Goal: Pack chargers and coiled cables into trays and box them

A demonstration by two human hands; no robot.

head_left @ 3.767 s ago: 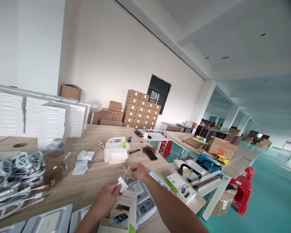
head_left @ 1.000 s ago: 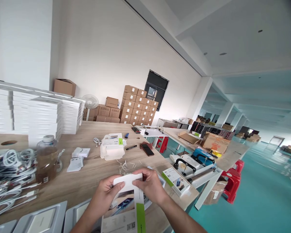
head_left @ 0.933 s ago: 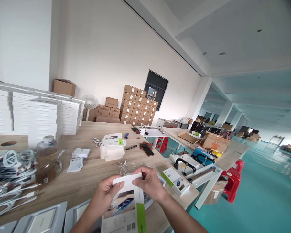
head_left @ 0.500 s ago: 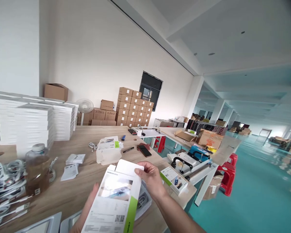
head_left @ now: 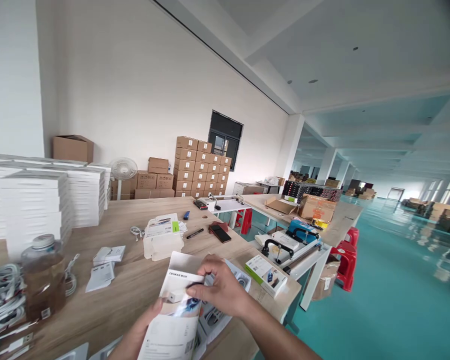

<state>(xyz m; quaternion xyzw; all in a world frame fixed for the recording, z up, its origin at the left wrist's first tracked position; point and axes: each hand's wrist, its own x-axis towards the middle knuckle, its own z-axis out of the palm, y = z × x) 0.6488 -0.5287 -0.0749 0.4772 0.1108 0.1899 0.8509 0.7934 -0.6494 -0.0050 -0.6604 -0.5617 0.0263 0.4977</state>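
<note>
A white printed carton (head_left: 172, 320) with a product photo on its front stands tilted in my two hands above the table. My left hand (head_left: 140, 327) grips its left edge, the thumb lying on the front. At the upper right edge, the thumb and fingers of my right hand (head_left: 219, 287) pinch the carton wall, which looks bowed. Behind the carton, partly covered by it and by my right hand, is a light grey tray (head_left: 243, 274) with coiled cables in it. Whether anything is inside the carton is hidden.
Flattened cartons (head_left: 163, 245), a marker (head_left: 195, 233) and a phone (head_left: 219, 232) lie ahead. A closed carton (head_left: 266, 275) lies at right. A bottle (head_left: 44, 280), cables (head_left: 3, 295) and stacked white boxes (head_left: 37, 210) stand left; leaflets (head_left: 101, 275) lie beside them.
My right hand has moved from the carton's top flap to its upper right edge. The carton has turned and looks narrower, its green stripe now out of sight. More of the tray shows.
</note>
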